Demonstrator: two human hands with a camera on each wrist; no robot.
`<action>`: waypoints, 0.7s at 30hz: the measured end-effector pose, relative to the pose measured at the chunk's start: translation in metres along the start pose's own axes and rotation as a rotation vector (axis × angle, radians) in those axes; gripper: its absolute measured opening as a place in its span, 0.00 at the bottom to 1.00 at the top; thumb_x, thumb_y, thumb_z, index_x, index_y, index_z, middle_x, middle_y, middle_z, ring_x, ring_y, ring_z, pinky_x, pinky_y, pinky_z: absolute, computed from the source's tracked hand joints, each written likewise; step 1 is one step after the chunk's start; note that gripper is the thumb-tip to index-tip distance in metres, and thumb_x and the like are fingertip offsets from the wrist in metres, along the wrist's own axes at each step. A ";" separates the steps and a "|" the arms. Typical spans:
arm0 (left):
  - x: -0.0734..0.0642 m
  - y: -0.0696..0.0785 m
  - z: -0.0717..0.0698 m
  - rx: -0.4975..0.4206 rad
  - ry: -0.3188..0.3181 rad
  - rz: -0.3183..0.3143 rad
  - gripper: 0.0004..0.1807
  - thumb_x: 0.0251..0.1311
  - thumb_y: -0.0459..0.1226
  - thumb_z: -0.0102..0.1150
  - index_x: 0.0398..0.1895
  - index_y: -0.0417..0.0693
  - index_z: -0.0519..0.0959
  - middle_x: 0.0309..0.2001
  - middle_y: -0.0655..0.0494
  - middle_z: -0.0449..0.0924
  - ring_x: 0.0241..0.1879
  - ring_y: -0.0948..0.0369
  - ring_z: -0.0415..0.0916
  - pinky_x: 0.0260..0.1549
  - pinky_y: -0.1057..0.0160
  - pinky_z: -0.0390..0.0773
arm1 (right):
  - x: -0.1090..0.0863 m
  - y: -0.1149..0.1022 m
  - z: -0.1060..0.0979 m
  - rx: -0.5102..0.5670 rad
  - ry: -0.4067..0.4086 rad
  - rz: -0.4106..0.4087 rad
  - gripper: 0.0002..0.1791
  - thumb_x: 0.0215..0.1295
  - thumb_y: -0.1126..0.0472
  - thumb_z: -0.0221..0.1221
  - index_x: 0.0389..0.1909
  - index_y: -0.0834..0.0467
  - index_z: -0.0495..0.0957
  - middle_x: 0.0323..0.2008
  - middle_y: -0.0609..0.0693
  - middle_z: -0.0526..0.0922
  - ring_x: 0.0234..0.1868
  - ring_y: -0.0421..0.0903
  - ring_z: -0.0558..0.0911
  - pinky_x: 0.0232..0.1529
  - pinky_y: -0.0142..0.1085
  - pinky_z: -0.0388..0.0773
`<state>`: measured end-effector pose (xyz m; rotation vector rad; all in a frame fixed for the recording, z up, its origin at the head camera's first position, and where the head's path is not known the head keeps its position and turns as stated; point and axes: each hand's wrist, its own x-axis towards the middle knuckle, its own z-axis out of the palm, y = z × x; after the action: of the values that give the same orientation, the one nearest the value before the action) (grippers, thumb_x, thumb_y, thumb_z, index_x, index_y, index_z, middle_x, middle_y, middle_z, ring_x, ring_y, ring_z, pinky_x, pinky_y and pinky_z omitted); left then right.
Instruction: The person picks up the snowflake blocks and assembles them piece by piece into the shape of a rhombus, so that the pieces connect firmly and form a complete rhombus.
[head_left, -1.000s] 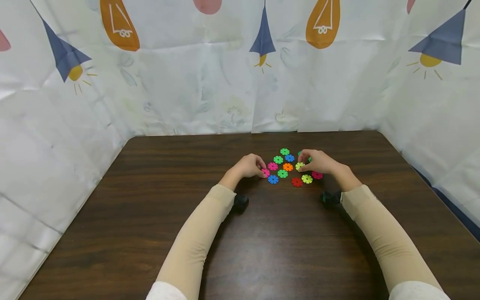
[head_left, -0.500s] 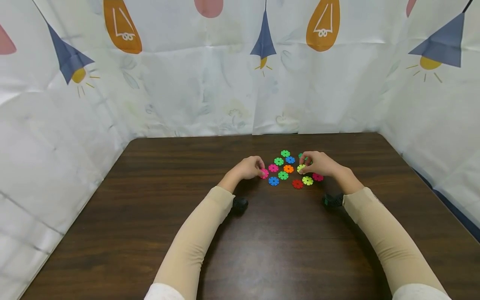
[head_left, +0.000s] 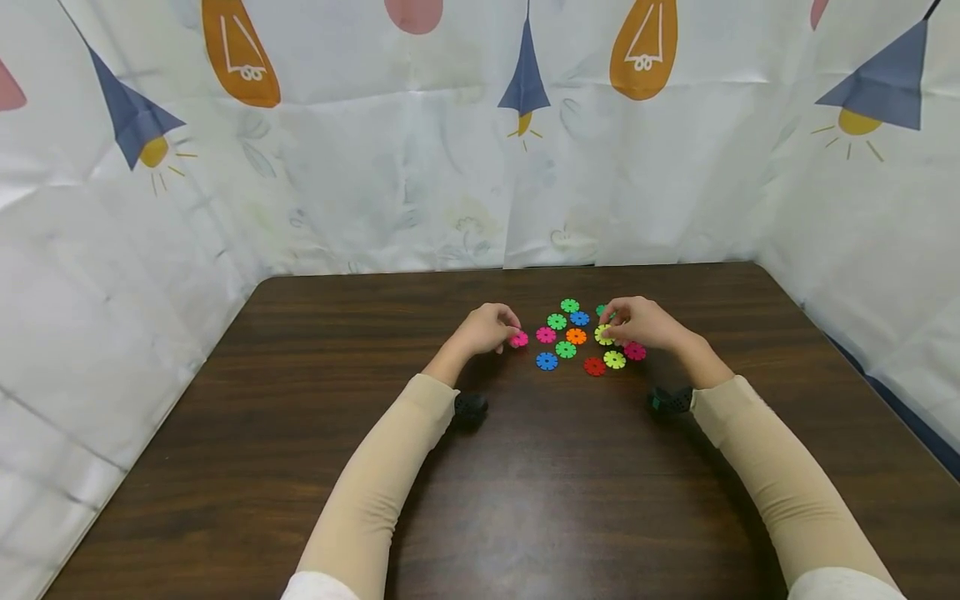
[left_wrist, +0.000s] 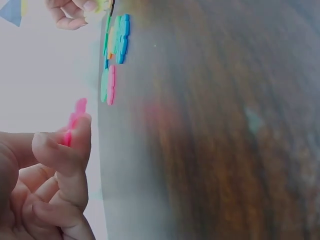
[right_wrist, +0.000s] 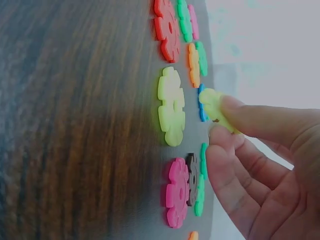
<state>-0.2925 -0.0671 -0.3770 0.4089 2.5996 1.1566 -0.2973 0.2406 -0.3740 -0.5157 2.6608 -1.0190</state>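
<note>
Pink piece: this notched disc (head_left: 521,338) has shifted left with the left hand (head_left: 482,330), away from the loose pieces; the yellow piece (head_left: 603,335) has edged slightly right with the right hand (head_left: 649,324).
Left pinch: thumb and a fingertip grip the pink piece by its edge; the wrist view shows it raised off the surface (head_left: 487,500), the remaining fingers curled toward the palm.
Right pinch: the thumb presses the yellow piece against the fingers, and the wrist view shows it above the surface too.
Pink to yellow: the key relation, I judge, is the gap between these two; pink lies left, yellow right, at about the same depth, with the orange disc (head_left: 576,336) between them.
Axis: both are flat and round, so neither has a long one; pink appears nearly edge-on to the left wrist camera.
Nearer hand: the near blue disc (head_left: 547,362) lies closer to the left hand, the flat yellow disc (head_left: 614,360) and red disc (head_left: 594,367) closer to the right.
Forearms: both reach from the near side toward the far side, slanting inward, palms facing roughly each other.
</note>
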 end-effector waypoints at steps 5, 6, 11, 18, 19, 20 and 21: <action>-0.001 -0.005 -0.002 -0.077 0.036 0.002 0.09 0.74 0.37 0.59 0.49 0.40 0.81 0.29 0.49 0.84 0.19 0.60 0.74 0.27 0.64 0.72 | -0.001 0.000 0.000 0.023 0.026 -0.012 0.11 0.69 0.65 0.66 0.48 0.66 0.79 0.34 0.55 0.84 0.31 0.50 0.85 0.36 0.41 0.83; -0.001 -0.006 -0.003 -0.088 0.040 0.003 0.10 0.74 0.37 0.59 0.50 0.40 0.81 0.30 0.49 0.85 0.19 0.60 0.74 0.27 0.64 0.72 | -0.001 0.000 0.001 0.031 0.034 -0.014 0.11 0.69 0.65 0.65 0.48 0.66 0.79 0.34 0.55 0.83 0.31 0.50 0.85 0.36 0.41 0.84; -0.005 -0.008 -0.005 -0.140 0.057 0.013 0.12 0.75 0.36 0.57 0.55 0.40 0.81 0.35 0.49 0.87 0.19 0.58 0.74 0.30 0.64 0.72 | -0.003 -0.002 0.000 0.078 0.078 -0.029 0.11 0.70 0.66 0.65 0.48 0.66 0.79 0.35 0.57 0.83 0.31 0.52 0.85 0.35 0.39 0.84; -0.012 -0.008 -0.010 -0.195 0.092 0.034 0.16 0.76 0.35 0.55 0.60 0.39 0.82 0.47 0.46 0.86 0.20 0.56 0.74 0.30 0.64 0.73 | -0.012 -0.009 -0.003 0.179 0.137 -0.065 0.12 0.72 0.66 0.63 0.51 0.68 0.78 0.38 0.61 0.83 0.36 0.60 0.85 0.39 0.42 0.85; -0.013 -0.009 -0.011 -0.207 0.097 0.037 0.16 0.76 0.35 0.55 0.60 0.39 0.82 0.47 0.46 0.85 0.21 0.55 0.75 0.30 0.63 0.73 | -0.013 -0.010 -0.003 0.187 0.144 -0.073 0.12 0.72 0.66 0.63 0.51 0.68 0.78 0.38 0.61 0.83 0.36 0.61 0.85 0.40 0.43 0.85; -0.014 -0.009 -0.012 -0.221 0.102 0.036 0.16 0.76 0.36 0.55 0.61 0.39 0.82 0.48 0.45 0.85 0.21 0.54 0.75 0.31 0.63 0.73 | -0.014 -0.011 -0.002 0.198 0.149 -0.083 0.13 0.72 0.65 0.63 0.51 0.68 0.78 0.39 0.61 0.84 0.37 0.62 0.84 0.41 0.44 0.85; -0.015 -0.010 -0.012 -0.234 0.107 0.035 0.16 0.76 0.36 0.56 0.61 0.39 0.82 0.49 0.45 0.85 0.21 0.54 0.76 0.31 0.62 0.74 | -0.014 -0.012 -0.001 0.205 0.156 -0.087 0.13 0.72 0.65 0.63 0.51 0.68 0.78 0.39 0.61 0.84 0.38 0.62 0.84 0.41 0.44 0.85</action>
<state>-0.2843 -0.0873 -0.3744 0.3522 2.5130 1.5125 -0.2819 0.2388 -0.3641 -0.5315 2.6432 -1.3929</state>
